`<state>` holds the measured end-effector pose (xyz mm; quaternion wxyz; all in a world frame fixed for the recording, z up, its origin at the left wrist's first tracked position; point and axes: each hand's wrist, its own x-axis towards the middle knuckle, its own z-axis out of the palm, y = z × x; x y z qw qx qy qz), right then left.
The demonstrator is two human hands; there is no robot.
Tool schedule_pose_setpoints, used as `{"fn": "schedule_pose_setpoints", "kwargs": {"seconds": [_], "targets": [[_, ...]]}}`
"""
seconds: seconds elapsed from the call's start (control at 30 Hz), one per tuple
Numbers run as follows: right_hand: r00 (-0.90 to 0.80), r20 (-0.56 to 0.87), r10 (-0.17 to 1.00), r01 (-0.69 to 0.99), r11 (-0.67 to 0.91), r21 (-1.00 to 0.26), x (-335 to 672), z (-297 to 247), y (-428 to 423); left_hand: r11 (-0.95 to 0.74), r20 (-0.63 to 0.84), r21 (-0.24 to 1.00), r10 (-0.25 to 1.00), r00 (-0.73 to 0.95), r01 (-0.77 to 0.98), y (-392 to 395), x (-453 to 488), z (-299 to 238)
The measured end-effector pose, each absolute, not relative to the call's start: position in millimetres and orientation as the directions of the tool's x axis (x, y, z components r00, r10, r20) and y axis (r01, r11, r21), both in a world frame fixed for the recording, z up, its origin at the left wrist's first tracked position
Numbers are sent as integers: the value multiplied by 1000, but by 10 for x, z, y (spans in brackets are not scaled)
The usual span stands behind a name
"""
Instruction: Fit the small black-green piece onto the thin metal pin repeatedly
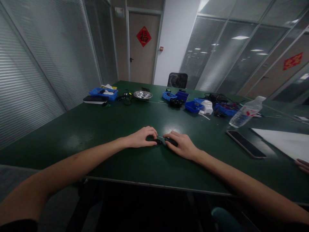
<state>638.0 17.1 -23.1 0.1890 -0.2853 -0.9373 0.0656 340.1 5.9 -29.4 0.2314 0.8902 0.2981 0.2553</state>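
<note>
My left hand [142, 137] rests on the green table, its fingers curled around a small black part [158, 141] that is mostly hidden. Facing it, my right hand [182, 144] is closed on a black-handled tool [172, 141]. A thin, pale shaft seems to run from this tool leftward, toward the black part. The fingertips of both hands are a short gap apart, low over the tabletop. Blur and the fingers keep me from telling the exact kind of either item, or whether they touch.
To the right lie a phone [246, 144], a tilted plastic bottle [247, 112] and white paper [285, 141], with another person's hand [303, 165] at the edge. Farther back are a metal bowl [143, 95], a blue tray [103, 93], blue bins [193, 106] and tangled cables [217, 98].
</note>
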Motion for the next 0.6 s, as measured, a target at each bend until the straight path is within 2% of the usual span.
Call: {"fn": "schedule_pose_setpoints", "kwargs": {"seconds": [0.3,0.6], "targets": [[-667,341,662,602,749,-276,6392,-253,232,-653,302,592,723,622,472,-16,3410,-259],[-667,346,660,597,751,-280,6391,-254,252,-754,316,420,643,697,505,-110,3471,-174]]}}
